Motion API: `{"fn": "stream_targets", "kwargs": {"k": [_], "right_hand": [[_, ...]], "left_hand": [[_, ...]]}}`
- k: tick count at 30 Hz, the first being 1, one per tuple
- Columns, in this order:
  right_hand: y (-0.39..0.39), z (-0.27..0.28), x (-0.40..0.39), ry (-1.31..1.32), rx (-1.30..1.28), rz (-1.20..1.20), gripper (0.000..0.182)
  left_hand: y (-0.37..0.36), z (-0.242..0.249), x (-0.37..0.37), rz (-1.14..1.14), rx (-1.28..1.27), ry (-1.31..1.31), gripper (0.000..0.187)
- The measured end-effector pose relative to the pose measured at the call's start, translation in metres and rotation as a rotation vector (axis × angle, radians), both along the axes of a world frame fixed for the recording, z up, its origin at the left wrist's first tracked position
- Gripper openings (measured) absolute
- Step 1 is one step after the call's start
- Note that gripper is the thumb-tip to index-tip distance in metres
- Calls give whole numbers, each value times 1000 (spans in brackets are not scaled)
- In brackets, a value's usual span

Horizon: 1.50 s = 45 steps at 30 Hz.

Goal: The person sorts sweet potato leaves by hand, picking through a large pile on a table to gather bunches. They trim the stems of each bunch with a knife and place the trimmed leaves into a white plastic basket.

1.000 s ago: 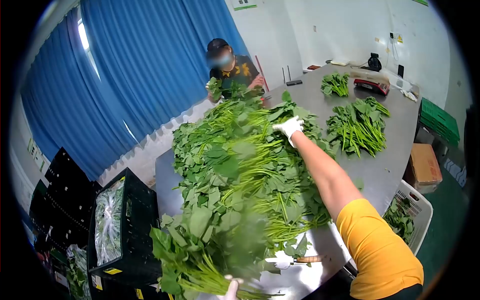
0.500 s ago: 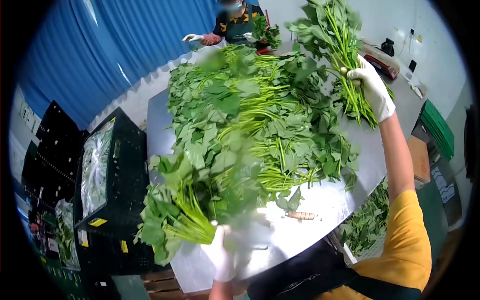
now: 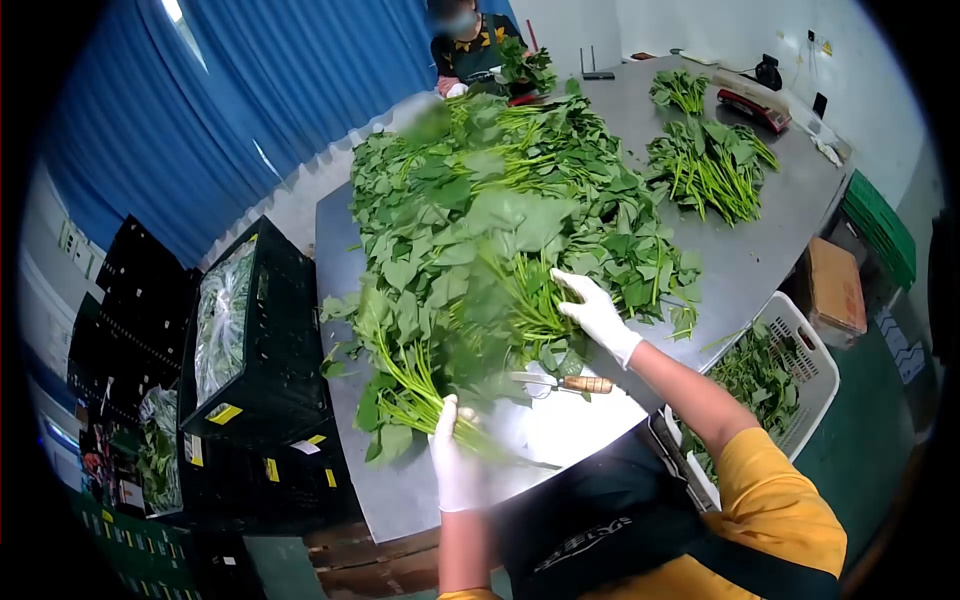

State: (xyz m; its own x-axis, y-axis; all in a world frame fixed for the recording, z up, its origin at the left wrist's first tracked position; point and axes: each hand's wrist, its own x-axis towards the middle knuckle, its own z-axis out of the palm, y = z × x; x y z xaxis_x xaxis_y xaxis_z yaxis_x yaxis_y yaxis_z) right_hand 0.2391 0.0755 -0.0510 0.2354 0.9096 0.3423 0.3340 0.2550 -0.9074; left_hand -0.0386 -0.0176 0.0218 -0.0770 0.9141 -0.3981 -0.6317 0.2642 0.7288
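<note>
My left hand (image 3: pixel 455 455), in a white glove, is closed around the stems of a bunch of leafy greens (image 3: pixel 405 385) at the near left of the table. My right hand (image 3: pixel 600 318), also gloved, reaches into the large pile of leafy greens (image 3: pixel 420 230). Its thumb and fingers are apart beside the light green stems (image 3: pixel 535 298). A knife with a wooden handle (image 3: pixel 587 384) lies just below that hand; its blade is partly blurred. A blurred smear down the middle of the view hides some leaves.
Two bunches of greens (image 3: pixel 710 170) lie at the table's right, near a red scale (image 3: pixel 755 110). A white basket (image 3: pixel 815 400) with greens stands below the right edge. Dark crates (image 3: pixel 265 340) with bagged greens are at left. A masked co-worker (image 3: pixel 475 50) stands across the table.
My right hand has let go of its bunch at the table's right side and come back left to the pile. My left hand still holds its bunch. The co-worker's outstretched arm has drawn in.
</note>
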Motion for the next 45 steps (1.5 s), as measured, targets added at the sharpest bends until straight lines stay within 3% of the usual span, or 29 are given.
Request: {"fn": "stream_targets", "kwargs": {"k": [1, 2, 4, 6, 8, 9, 13, 16, 18, 22, 24, 28, 30, 32, 34, 36, 37, 38, 40, 41, 42, 45], "right_hand": [[-10, 1, 1, -210, 76, -118, 56], [-22, 13, -1, -208, 77, -128, 56], [-43, 34, -1, -750, 150, -318, 48], [-51, 16, -17, -797, 109, -254, 34], [-46, 4, -31, -1062, -95, -159, 27], [-39, -7, -32, -1185, -40, -187, 21], [-12, -25, -32, -1208, -17, -387, 2], [-7, -21, -24, -1280, -93, -349, 3], [-11, -17, -12, -1048, -49, -239, 9], [-41, 34, -17, -640, 18, -260, 20], [-60, 49, -31, -425, 99, -225, 19], [-89, 54, -50, -289, 180, -181, 20], [-101, 49, -52, -331, 114, -165, 19], [-108, 45, -47, -575, 377, -111, 17], [-115, 43, -39, -577, 337, -53, 27], [-122, 79, -37, 124, -253, 374, 52], [-112, 51, -29, 567, -514, 607, 73], [-100, 22, -26, 638, -395, 611, 71], [-98, 45, -32, 1043, -355, 583, 63], [-87, 22, -26, 1225, -469, 510, 46], [-83, 19, -24, 1290, -522, 532, 34], [-88, 16, -19, 1500, -503, 634, 27]], "left_hand": [[-2, 2, 1, 13, -8, 108, 15], [-5, 0, 2, 4, -5, 110, 15], [-10, -5, 5, 32, 139, 259, 16], [-10, -13, 6, 30, 200, 288, 17], [-12, -11, 12, 109, 231, 323, 17], [-13, -8, 13, 109, 254, 331, 15], [-11, 2, 12, 118, 282, 306, 13], [-13, 8, 13, 128, 215, 314, 10], [-12, 11, 16, 131, 188, 299, 8], [3, 19, 45, 88, 258, 253, 10], [17, 14, 56, -74, 275, 282, 22], [43, 11, 91, -61, 301, 140, 26], [50, 2, 95, -53, 294, 94, 28], [51, 0, 94, -135, 399, 119, 29], [46, -3, 93, -158, 357, 79, 30], [39, -7, 93, -220, 319, 167, 30], [31, -1, 99, -213, 334, 220, 31], [26, -8, 103, -230, 300, 216, 31], [9, 2, 116, -246, 295, 290, 31], [6, -9, 121, -238, 289, 310, 31], [-1, -5, 127, -213, 299, 269, 30], [-3, -19, 131, -248, 294, 199, 30]]}}
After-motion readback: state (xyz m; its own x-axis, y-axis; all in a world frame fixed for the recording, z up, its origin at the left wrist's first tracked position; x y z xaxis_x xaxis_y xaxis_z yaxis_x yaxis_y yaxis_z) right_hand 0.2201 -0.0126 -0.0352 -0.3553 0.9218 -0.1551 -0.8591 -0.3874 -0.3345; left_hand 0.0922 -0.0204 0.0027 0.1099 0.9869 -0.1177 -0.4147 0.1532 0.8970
